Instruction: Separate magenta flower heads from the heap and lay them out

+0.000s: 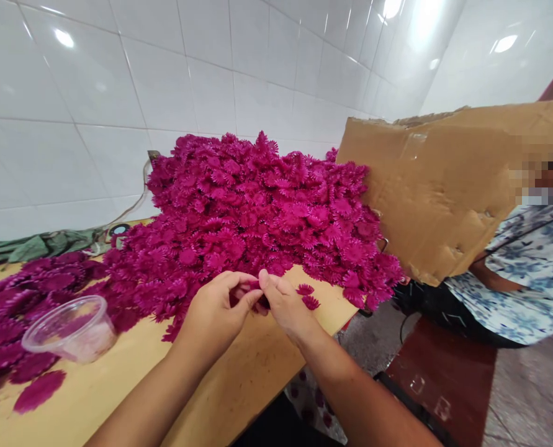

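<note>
A big heap of magenta fabric flower petals [257, 211] covers the wooden table [239, 385] against the tiled wall. My left hand [215, 310] and my right hand [285, 304] meet just in front of the heap, fingers pinched together on a magenta flower piece [252, 287] between them. Two loose petals [308, 295] lie on the table beside my right hand.
A clear plastic cup [71, 326] lies on its side at the left among darker petal stacks [20, 310]. A torn cardboard box [448, 186] is held by another person in a blue floral shirt [527, 273] at the right. Green cloth [34, 245] lies by the wall.
</note>
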The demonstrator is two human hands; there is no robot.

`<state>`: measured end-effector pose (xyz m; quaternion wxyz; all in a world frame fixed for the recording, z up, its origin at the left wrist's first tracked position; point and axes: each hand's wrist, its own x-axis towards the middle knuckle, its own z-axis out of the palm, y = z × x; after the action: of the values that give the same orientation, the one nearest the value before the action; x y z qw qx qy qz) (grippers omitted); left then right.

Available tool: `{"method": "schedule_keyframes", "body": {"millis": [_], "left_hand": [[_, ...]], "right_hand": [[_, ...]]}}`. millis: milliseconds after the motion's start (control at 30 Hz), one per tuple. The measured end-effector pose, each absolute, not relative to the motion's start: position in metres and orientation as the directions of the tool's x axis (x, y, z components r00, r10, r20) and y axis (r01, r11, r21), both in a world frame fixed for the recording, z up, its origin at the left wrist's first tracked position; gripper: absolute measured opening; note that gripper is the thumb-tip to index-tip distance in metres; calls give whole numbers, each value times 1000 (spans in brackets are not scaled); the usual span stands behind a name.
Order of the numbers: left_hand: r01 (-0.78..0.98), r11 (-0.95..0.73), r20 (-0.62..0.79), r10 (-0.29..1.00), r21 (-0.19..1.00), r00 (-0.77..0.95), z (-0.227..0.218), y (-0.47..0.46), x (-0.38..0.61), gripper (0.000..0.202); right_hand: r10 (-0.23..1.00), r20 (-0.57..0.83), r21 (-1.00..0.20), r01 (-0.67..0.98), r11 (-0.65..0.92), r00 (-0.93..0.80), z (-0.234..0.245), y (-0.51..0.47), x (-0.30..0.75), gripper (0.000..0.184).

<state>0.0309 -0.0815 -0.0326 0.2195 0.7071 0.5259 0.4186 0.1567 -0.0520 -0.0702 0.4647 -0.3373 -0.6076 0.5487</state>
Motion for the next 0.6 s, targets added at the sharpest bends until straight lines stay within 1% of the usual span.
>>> {"method": "schedule_keyframes", "body": {"millis": [100,200,267,333,400,433,467,533,600], "left_hand": [[477,-236,295,954,846,-50,-32,-73,25,19],[355,-158,236,953,921,-188,-32,-65,22,20],[316,-158,238,943,936,-234,-30,-61,21,17],[340,-138,249,918,930,-308,-25,-56,15,14],[400,-79,271,851,913,-450,-18,-52,2,15],[416,-25,282,773,909,-568,-14,-50,-7,17],[460,-6,301,764,888,-570,-11,-49,-16,20],[600,43,353,774,799,-526,-8,-47,-32,21],[747,3,438,808,665,-394,-10,-46,-41,23]], "right_hand": [[864,237,-971,-137,196,-445,-67,-57,156,44],[833,278,-961,-133,244,-478,-63,-60,152,35],[848,281,-960,-116,256,-449,-62,-62,149,28],[858,261,-965,-102,241,-443,-62,-65,150,21],[849,226,-974,-100,203,-478,-64,-69,154,16],[843,208,-978,-103,181,-497,-66,-71,158,15],[839,195,-981,-110,161,-509,-67,-71,163,14],[846,184,-982,-129,137,-501,-68,-70,170,15],[855,189,-980,-150,132,-484,-68,-66,175,16]]}}
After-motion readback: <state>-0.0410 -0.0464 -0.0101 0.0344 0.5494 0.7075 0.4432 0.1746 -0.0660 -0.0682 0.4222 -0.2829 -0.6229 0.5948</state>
